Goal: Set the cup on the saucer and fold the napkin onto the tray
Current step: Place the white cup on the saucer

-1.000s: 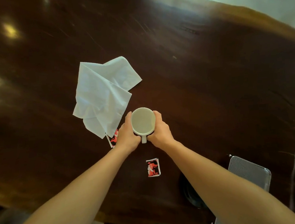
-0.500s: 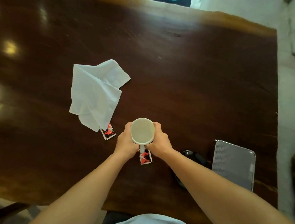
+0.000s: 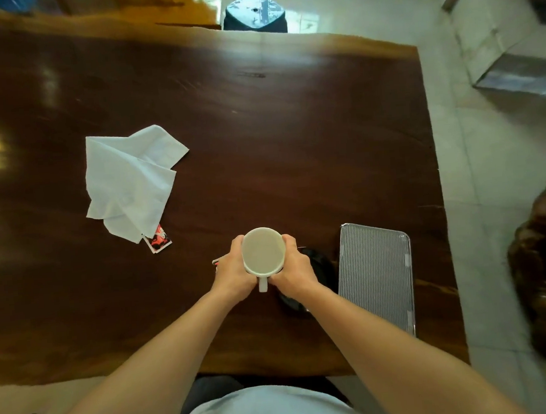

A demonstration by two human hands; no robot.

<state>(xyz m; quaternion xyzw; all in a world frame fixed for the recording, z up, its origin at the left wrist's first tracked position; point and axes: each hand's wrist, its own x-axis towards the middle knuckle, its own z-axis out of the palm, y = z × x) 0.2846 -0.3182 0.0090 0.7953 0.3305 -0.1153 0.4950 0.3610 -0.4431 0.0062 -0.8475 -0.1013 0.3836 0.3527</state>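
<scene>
Two hands cup a white mug above a dark wooden surface.

Both hands are wrapped around the white mug (image 3: 263,255), the left hand (image 3: 234,275) on one side and the right hand (image 3: 292,272) on the other, its handle pointing back toward the person. Just right of the right hand lies a dark saucer (image 3: 320,268) (largely hidden by the wrist), and beside that sits a ribbed metal tray (image 3: 375,274) near the edge of the surface (image 3: 258,126). A small red-and-white packet (image 3: 216,263) peeks out from behind the left hand. Farther off to the left, the white napkin (image 3: 132,182) lies loosely crumpled, one corner overlapping another red packet (image 3: 158,240).
</scene>
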